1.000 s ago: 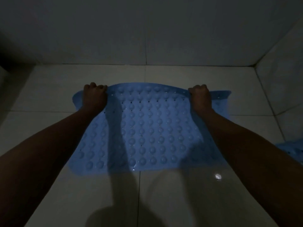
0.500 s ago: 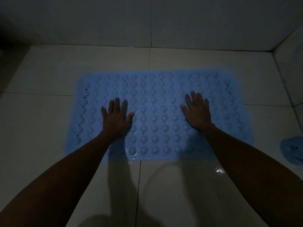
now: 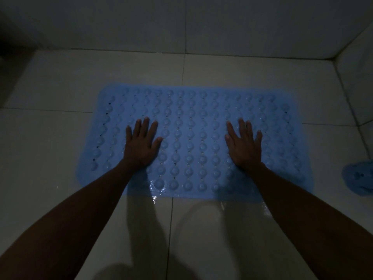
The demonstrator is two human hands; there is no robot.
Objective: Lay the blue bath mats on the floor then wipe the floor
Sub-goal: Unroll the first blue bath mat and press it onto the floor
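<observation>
A blue bath mat (image 3: pixel 193 126) with rows of round bumps and small holes lies flat on the pale tiled floor (image 3: pixel 60 150) in dim light. My left hand (image 3: pixel 141 144) rests palm down on its left half, fingers spread. On the mat's right half, my right hand (image 3: pixel 245 145) lies flat in the same way. Neither hand holds anything. A second blue mat (image 3: pixel 359 178) shows partly at the right edge, crumpled on the floor.
Tiled walls (image 3: pixel 181 23) close the space at the back and on the right, meeting in a corner at the upper right. Wet glints show on the floor tiles just in front of the mat. A dark area lies at the far left.
A second ago both hands gripped the mat's far edge, lifted off the floor. They let go, and the mat now lies flat with both palms pressed on it, spread slightly wider apart.
</observation>
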